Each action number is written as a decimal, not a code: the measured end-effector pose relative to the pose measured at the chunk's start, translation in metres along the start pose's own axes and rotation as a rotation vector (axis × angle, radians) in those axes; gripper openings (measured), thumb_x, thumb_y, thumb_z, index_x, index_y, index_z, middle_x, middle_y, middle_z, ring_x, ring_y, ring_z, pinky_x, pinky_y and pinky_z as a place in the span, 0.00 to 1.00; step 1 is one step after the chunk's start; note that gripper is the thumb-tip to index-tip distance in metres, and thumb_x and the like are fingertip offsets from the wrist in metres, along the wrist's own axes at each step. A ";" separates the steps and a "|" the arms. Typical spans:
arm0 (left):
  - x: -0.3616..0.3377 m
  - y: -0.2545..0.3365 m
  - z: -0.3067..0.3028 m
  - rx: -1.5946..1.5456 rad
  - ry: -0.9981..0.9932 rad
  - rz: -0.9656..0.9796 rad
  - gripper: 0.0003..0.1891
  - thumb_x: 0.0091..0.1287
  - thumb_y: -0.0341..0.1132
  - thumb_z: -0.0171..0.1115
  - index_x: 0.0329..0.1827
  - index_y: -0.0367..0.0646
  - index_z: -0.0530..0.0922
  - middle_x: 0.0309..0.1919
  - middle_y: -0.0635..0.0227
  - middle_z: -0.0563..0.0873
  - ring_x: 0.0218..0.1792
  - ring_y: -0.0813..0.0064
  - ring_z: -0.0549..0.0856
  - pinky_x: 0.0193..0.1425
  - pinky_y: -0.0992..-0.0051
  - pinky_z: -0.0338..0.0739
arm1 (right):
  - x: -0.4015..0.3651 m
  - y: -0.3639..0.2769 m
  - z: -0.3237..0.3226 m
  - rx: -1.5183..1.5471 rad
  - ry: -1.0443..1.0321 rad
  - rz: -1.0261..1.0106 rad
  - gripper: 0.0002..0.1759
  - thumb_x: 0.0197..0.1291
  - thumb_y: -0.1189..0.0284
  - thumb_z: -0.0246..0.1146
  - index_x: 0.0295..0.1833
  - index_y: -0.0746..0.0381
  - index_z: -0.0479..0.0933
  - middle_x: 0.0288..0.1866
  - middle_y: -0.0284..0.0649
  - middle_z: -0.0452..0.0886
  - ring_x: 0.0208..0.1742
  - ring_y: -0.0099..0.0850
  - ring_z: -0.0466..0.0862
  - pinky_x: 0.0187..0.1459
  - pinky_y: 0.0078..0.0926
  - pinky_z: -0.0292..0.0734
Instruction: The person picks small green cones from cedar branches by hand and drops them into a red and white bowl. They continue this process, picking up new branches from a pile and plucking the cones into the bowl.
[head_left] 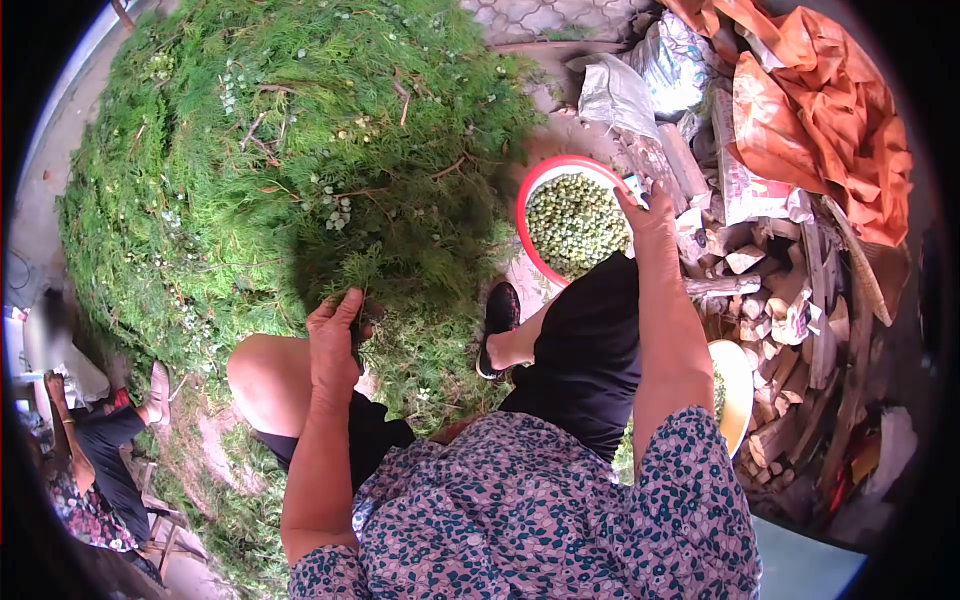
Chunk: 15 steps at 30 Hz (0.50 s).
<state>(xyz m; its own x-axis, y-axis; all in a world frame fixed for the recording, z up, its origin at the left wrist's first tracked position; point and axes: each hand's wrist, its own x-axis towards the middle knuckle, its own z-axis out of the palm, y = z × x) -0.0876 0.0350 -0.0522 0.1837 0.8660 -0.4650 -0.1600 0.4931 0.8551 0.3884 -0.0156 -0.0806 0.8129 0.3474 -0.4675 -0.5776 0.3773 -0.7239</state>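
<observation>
My left hand (335, 335) is closed at the near edge of a big heap of cut evergreen branches (230, 180). Its thumb and fingertips pinch a leafy green sprig (362, 268). Over the right rim of a red-edged basin (524, 205) is my right hand (650, 215), its fingers drawn together. Something small and whitish shows by those fingertips, too small to name. Round green seed cones (577, 222) fill the basin.
Split firewood (770, 330) is stacked at the right beneath an orange tarp (850, 130) and sacks (620, 95). A yellowish bowl (738, 385) sits by my right elbow. Another person (95, 460) sits at the far left. My shoe (502, 315) stands between heap and basin.
</observation>
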 end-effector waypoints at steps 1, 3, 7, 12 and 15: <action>0.001 -0.001 -0.001 0.000 -0.017 0.008 0.07 0.61 0.36 0.62 0.35 0.43 0.80 0.26 0.69 0.84 0.21 0.84 0.78 0.21 0.85 0.70 | 0.006 0.001 -0.006 -0.008 -0.030 -0.046 0.27 0.64 0.58 0.51 0.64 0.60 0.60 0.63 0.50 0.61 0.62 0.46 0.65 0.53 0.54 0.72; 0.002 -0.001 0.000 -0.002 -0.005 -0.005 0.07 0.61 0.36 0.62 0.35 0.42 0.79 0.26 0.69 0.84 0.21 0.84 0.78 0.21 0.85 0.70 | 0.009 0.004 -0.012 -0.014 0.007 -0.052 0.28 0.63 0.57 0.52 0.63 0.61 0.62 0.61 0.49 0.63 0.61 0.46 0.66 0.53 0.52 0.72; 0.004 -0.002 -0.001 -0.030 -0.030 -0.017 0.06 0.60 0.33 0.63 0.35 0.40 0.79 0.27 0.67 0.84 0.21 0.82 0.78 0.23 0.84 0.71 | 0.013 0.008 -0.020 -0.048 0.130 -0.085 0.31 0.57 0.55 0.59 0.60 0.66 0.66 0.55 0.49 0.70 0.56 0.43 0.72 0.52 0.43 0.73; 0.004 -0.001 0.004 -0.089 -0.024 0.004 0.06 0.58 0.26 0.62 0.38 0.37 0.78 0.31 0.64 0.84 0.26 0.77 0.80 0.28 0.80 0.76 | 0.017 0.007 -0.037 -0.144 0.195 -0.135 0.33 0.56 0.60 0.62 0.61 0.70 0.64 0.56 0.50 0.72 0.55 0.43 0.74 0.53 0.35 0.73; 0.005 0.002 0.000 -0.160 -0.016 -0.046 0.10 0.56 0.22 0.59 0.42 0.36 0.77 0.36 0.63 0.83 0.32 0.72 0.82 0.34 0.74 0.80 | 0.002 -0.004 -0.077 -1.650 -0.151 -0.875 0.31 0.56 0.64 0.61 0.61 0.69 0.63 0.56 0.50 0.71 0.54 0.44 0.74 0.51 0.33 0.75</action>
<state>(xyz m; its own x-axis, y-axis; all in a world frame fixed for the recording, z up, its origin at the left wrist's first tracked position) -0.0866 0.0399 -0.0531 0.2092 0.8413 -0.4985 -0.3036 0.5405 0.7847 0.3983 -0.0823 -0.1173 0.7342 0.6369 0.2350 0.6641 -0.6020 -0.4434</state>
